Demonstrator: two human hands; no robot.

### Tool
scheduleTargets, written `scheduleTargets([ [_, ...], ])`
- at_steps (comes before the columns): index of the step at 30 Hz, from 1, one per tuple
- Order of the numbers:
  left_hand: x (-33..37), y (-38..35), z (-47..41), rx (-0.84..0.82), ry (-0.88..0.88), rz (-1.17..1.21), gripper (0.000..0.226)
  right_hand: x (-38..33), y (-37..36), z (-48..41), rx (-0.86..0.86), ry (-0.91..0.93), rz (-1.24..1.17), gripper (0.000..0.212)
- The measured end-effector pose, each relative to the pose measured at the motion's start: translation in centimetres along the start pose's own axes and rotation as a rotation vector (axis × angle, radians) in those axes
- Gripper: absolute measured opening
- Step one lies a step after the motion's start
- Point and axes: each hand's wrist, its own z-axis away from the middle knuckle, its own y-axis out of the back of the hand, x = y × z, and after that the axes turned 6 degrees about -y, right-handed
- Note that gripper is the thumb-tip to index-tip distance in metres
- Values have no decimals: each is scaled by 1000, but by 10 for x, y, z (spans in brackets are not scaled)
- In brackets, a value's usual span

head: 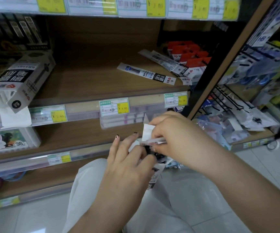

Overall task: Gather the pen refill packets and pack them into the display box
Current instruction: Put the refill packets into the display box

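Black-tipped nails on left hand, bare forearms, pale trousers.

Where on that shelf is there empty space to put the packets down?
Bare wood lies mid-shelf between the display box and the loose refill packets. The right end is crowded with them and red packs.

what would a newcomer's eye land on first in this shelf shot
First, the two hands meeting low in the middle: the left hand and right hand both grip a bundle of refill packets. Behind them, loose refill packets lie scattered at the right of the wooden shelf. A black and white display box leans tilted over its left front edge.
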Motion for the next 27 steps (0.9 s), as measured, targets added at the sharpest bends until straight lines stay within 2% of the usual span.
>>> scheduleTargets([
  [3,0,1,-2,-7,-15,-1,20,-5,9,5,58,15,194,23],
  [5,0,3,-4,-40,-18,-9,29,-11,13,6,98,24,242,7],
  [6,1,3,-4,-58,-19,-12,31,-15,14,6,116,28,258,12],
  [7,1,3,-4,-69,-18,-13,32,-18,14,5,98,19,266,17],
  [10,1,1,-2,-74,-6,-6,30,-21,11,0,73,-19,266,7],
  [13,2,-1,2,-59,7,2,31,-24,5,0,47,-7,278,29],
  [14,1,-1,3,-53,12,7,30,-26,2,1,49,10,272,29],
  [16,-1,0,5,-46,19,22,27,-29,-8,0,55,12,267,9],
  [21,-8,2,6,-36,26,15,23,-30,-17,-11,52,-5,259,25],
  [23,-12,5,5,0,21,22,9,-29,-13,-14,25,31,247,27],
  [27,-20,13,3,15,22,11,13,-32,-1,-9,20,71,267,21],
])
